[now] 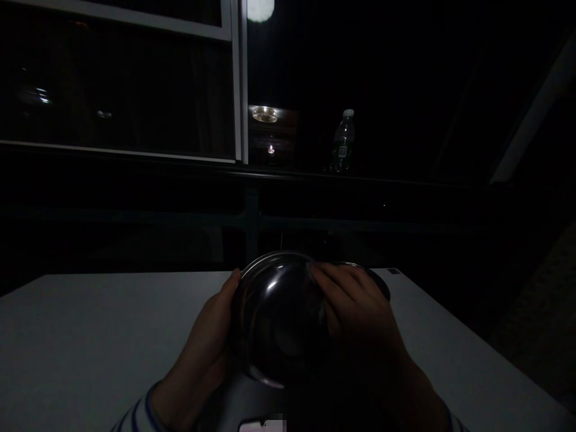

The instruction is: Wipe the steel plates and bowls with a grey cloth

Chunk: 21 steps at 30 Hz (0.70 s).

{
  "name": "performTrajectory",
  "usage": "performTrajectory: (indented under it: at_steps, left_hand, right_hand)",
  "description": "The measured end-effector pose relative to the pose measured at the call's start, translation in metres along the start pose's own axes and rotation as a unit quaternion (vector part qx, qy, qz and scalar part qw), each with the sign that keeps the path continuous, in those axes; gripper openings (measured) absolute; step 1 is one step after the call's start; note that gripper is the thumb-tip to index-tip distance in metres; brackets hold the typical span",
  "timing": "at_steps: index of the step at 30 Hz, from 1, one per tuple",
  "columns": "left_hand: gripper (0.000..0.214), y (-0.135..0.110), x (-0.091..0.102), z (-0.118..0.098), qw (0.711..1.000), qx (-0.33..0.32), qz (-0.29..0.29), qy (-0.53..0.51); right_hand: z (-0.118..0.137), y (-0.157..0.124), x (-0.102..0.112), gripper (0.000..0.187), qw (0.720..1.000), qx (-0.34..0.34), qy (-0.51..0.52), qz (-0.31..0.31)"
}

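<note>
A shiny metal bowl (276, 315) is held tilted above the white table (90, 342), its inside turned toward me. My left hand (204, 348) grips the bowl's left rim, thumb at the top edge. My right hand (355, 306) lies over the bowl's right side with the fingers pressed flat inside the rim. Another dark round thing shows just behind my right hand; I cannot make out what it is. The room is very dark.
A plastic water bottle (344, 142) stands on a dark ledge behind the table. A white window frame (238, 84) rises at the back, with small light reflections beside it. The table's right edge runs diagonally toward the lower right.
</note>
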<state>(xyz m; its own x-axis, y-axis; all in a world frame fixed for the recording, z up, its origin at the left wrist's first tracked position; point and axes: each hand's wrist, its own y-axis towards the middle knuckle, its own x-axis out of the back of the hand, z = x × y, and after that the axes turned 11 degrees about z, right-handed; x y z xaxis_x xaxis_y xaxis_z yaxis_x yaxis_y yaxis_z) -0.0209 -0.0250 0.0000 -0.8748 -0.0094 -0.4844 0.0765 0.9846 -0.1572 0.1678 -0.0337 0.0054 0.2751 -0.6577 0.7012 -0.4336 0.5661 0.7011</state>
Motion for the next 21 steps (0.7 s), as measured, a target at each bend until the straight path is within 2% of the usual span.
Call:
performTrajectory:
  at_steps: [5,8,10,15,21]
  left_hand:
    - [0.029,0.001,0.0,0.008,0.998,0.036,0.051,-0.029]
    - [0.028,0.003,0.0,0.009,0.998,0.036,0.024,-0.039]
    - [0.027,0.003,-0.001,0.009,0.999,0.027,0.001,-0.041]
    - [0.028,0.002,-0.004,0.01,0.997,0.049,-0.017,-0.053]
    - [0.021,0.0,-0.004,0.004,0.995,-0.004,-0.07,-0.07]
  right_hand:
    - [0.034,0.0,-0.01,0.026,0.997,0.072,-0.011,-0.036]
    - [0.054,-0.003,-0.021,0.024,0.991,0.128,0.013,-0.046]
    - [0.058,-0.004,-0.025,0.024,0.988,0.149,0.021,-0.039]
    - [0.054,-0.001,-0.022,0.024,0.992,0.12,0.029,-0.029]
    - [0.062,-0.005,-0.024,0.027,0.989,0.138,0.052,-0.005]
